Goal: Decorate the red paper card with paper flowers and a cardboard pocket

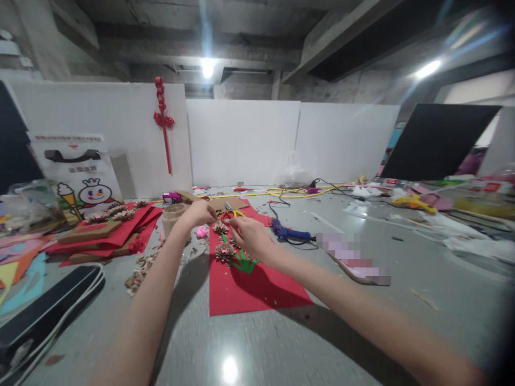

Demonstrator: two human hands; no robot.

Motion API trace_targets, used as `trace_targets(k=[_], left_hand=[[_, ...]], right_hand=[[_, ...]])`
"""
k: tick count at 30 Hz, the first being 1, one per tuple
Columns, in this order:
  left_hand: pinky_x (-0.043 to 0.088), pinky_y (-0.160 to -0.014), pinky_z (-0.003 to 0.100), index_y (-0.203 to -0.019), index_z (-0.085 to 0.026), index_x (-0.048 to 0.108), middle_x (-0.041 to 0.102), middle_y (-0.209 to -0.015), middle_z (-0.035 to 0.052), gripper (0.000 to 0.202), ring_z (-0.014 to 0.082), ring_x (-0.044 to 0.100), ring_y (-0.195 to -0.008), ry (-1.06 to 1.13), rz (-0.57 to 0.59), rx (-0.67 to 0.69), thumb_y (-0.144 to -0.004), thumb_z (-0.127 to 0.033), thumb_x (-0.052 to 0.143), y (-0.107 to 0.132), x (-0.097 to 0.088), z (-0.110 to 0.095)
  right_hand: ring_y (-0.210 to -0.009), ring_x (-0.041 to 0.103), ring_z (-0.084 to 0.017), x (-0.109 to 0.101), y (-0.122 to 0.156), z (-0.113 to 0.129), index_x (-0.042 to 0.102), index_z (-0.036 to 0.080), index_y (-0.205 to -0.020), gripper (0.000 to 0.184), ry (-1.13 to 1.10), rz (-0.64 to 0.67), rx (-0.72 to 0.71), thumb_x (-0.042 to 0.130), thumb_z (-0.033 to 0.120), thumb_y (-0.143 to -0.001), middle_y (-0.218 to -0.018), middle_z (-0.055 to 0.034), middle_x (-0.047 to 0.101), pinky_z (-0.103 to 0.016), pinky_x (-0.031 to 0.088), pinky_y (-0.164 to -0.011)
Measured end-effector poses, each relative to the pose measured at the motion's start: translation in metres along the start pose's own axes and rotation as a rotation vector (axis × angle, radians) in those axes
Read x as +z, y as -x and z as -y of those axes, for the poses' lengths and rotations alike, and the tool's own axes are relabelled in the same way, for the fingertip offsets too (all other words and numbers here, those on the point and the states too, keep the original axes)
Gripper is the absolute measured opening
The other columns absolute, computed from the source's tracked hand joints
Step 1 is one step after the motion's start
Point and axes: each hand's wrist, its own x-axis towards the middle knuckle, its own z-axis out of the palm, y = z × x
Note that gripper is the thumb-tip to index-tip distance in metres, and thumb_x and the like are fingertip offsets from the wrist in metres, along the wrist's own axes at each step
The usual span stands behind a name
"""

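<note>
- Two bare hands meet over a red paper sheet [257, 292] lying flat on a gray table [193, 343], in the middle of the view.
- Left hand [201, 213]: fingers bent and close together above the sheet's far left side; whether they pinch anything, I cannot tell.
- Right hand [251, 237]: fingers curled narrow beside brown paper flowers [224, 252]; any held piece is hidden.
- Flowers and green paper leaves [244, 264] on the sheet look light and easily crushed; the sheet seems thin and bendy, best held by its bare near corners.
- Cardboard roll [171, 219] and scraps [140, 273] crowd the left; a blue glue gun [293, 232] lies to the right.
- Room for moving looks widest toward the person, beyond the sheet's near edge.
</note>
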Motion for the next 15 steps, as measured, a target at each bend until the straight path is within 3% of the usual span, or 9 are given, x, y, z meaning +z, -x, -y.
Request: trace_targets(k=[4,7,9,12,15], left_hand=[[0.043,-0.065,0.022,-0.076,-0.015,0.066,0.066,-0.073,0.0036,0.019,0.0144,0.058,-0.070,0.188,-0.242,0.065,-0.068,-0.018,0.049,0.010,0.049,-0.007],[0.043,-0.075,0.025,-0.077,-0.016,0.062,0.066,-0.081,0.0035,0.017,0.0144,0.058,-0.079,0.393,-0.423,0.122,-0.074,-0.018,0.045,0.028,0.092,-0.009],[0.044,-0.072,0.026,-0.080,-0.016,0.058,0.063,-0.083,0.0046,0.017,0.0151,0.058,-0.077,0.472,-0.518,0.071,-0.077,-0.022,0.043,0.041,0.114,-0.009],[0.044,-0.067,0.027,-0.078,-0.016,0.055,0.061,-0.078,0.0047,0.017,0.0151,0.055,-0.070,0.498,-0.554,0.046,-0.079,-0.026,0.041,0.056,0.130,-0.009],[0.043,-0.069,0.029,-0.076,-0.017,0.054,0.060,-0.077,0.0042,0.016,0.0156,0.054,-0.071,0.493,-0.556,0.072,-0.079,-0.028,0.043,0.061,0.131,-0.012]], right_hand=[[-0.084,0.053,-0.017,0.019,0.050,-0.017,0.055,0.017,-0.091,0.018,-0.306,-0.205,0.029,0.039,0.019,-0.083,-0.088,-0.0073,0.059,-0.029,0.041,-0.074],[-0.081,0.050,-0.018,0.033,0.065,-0.024,0.052,0.017,-0.086,0.014,-0.405,-0.320,0.063,0.039,0.017,-0.081,-0.084,-0.0071,0.055,-0.031,0.042,-0.071],[-0.080,0.048,-0.018,0.036,0.069,-0.025,0.051,0.017,-0.085,0.012,-0.424,-0.359,0.056,0.039,0.018,-0.082,-0.083,-0.0067,0.053,-0.032,0.042,-0.071],[-0.083,0.046,-0.019,0.036,0.071,-0.022,0.050,0.017,-0.086,0.013,-0.384,-0.345,-0.003,0.038,0.021,-0.084,-0.085,-0.0075,0.052,-0.033,0.040,-0.074],[-0.085,0.046,-0.020,0.034,0.072,-0.020,0.052,0.016,-0.088,0.018,-0.310,-0.302,-0.069,0.036,0.024,-0.086,-0.088,-0.0085,0.053,-0.034,0.038,-0.076]])
